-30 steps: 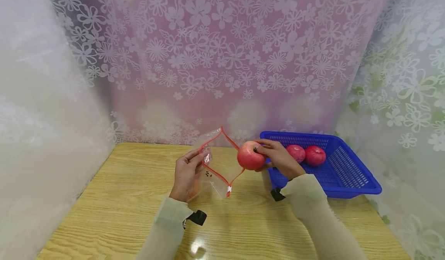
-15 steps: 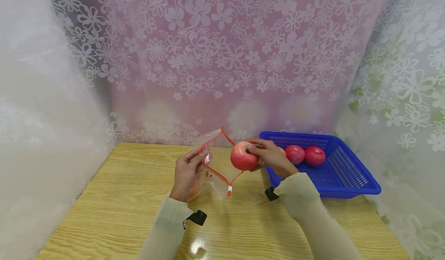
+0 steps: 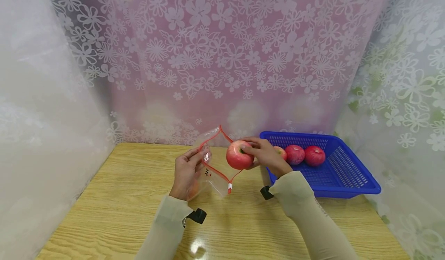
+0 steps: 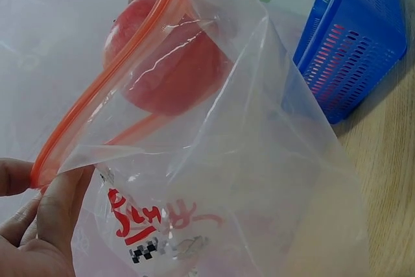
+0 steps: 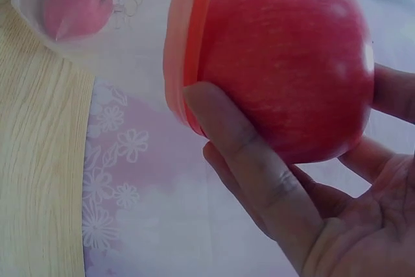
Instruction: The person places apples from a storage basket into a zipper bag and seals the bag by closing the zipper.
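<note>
Left of the blue basket (image 3: pixel 347 175), the left hand (image 3: pixel 185 173) pinches one clear zip bag (image 3: pixel 217 167) by its orange rim, mouth spread wide. One apple (image 3: pixel 240 154) sits at that mouth, the right hand (image 3: pixel 265 157) curling its fingers round it. Three more apples (image 3: pixel 294 154) lie inside the basket.

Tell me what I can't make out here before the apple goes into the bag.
- Bag bottom: head view, left hand covers it; an apple already inside shows only in the right wrist view.
- Third basket apple: head view, right hand hides most of it.
- Held apple far side: right wrist view, fingers cover it.
- Bag print: left wrist view, crumpled, unreadable.
</note>
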{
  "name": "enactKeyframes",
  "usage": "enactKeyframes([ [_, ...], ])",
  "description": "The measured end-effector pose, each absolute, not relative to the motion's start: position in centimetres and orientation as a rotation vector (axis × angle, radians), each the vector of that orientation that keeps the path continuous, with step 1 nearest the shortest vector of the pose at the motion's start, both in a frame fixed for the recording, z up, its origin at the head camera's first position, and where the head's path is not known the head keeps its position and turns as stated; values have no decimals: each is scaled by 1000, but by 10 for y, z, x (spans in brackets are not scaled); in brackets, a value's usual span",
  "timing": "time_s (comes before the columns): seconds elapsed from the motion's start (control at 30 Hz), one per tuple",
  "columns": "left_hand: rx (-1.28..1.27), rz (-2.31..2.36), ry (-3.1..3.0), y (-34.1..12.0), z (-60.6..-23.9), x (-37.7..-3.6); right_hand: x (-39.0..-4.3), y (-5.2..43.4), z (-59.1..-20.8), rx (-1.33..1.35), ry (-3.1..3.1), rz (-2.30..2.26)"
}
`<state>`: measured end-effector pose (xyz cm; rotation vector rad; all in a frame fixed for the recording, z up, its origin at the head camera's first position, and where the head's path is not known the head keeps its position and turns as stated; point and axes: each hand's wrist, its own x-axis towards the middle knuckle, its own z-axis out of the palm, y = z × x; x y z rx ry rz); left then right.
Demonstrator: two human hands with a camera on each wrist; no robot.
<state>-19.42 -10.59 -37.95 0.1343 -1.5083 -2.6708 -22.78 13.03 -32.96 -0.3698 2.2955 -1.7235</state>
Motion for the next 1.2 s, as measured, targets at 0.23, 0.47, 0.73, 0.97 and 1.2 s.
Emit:
enactKeyframes([
  [0.23,119,-2673,-1490,-106,-379,-195,-226,124,-324,-356,2347,-1696],
  [0.47,140,-2654,-1518,-106,-378,-194,-226,114,-322,-361,2465,-1603],
  [0.73,177,-2622,-1546,-107,-377,-195,-227,103,-320,-428,2608,-1498],
  [0.97,173,-2579,-1581,-108,-375,-195,-228,91,-318,-486,2770,-1349],
  [1.2,203,-2573,-1583,-109,-376,-195,-230,82,-319,-466,2821,-1289],
])
